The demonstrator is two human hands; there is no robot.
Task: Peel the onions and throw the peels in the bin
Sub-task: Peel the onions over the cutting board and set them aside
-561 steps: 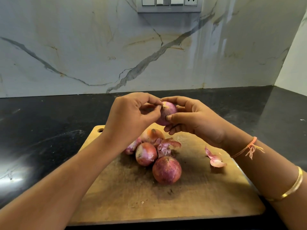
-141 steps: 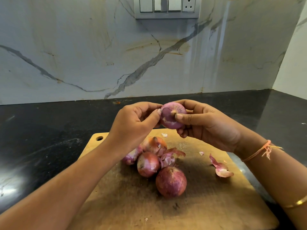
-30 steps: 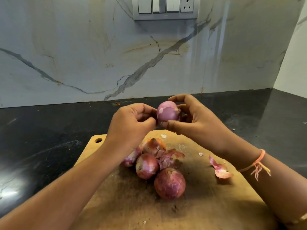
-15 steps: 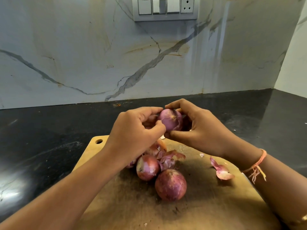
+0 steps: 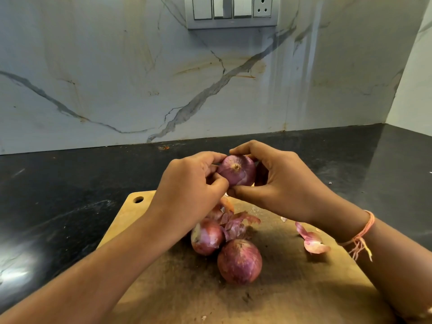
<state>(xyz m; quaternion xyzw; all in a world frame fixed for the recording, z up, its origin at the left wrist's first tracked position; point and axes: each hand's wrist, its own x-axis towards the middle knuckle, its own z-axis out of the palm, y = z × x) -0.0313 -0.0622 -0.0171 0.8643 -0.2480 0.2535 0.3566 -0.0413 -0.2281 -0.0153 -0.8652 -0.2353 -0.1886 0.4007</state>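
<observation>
A purple onion (image 5: 237, 170) is held above the wooden cutting board (image 5: 292, 288), its root end facing me. My right hand (image 5: 278, 183) grips it from the right with thumb below and fingers over the top. My left hand (image 5: 191, 185) pinches at its left side with curled fingers. On the board below lie a large red onion (image 5: 239, 260), a partly skinned onion (image 5: 207, 237) and a clump of loose peel (image 5: 236, 224) with another onion mostly hidden behind my left hand. A curled pink peel (image 5: 312, 240) lies at the board's right. No bin is in view.
The board lies on a black stone counter (image 5: 70, 195) that runs to a marble wall (image 5: 117, 78) with a switch panel (image 5: 231, 11). The counter turns a corner at the right (image 5: 402, 160). Small peel scraps dot the board.
The held onion has been turned, so its root end now faces me. Both hands stay closed around it, and my left fingers have shifted on its left side.
</observation>
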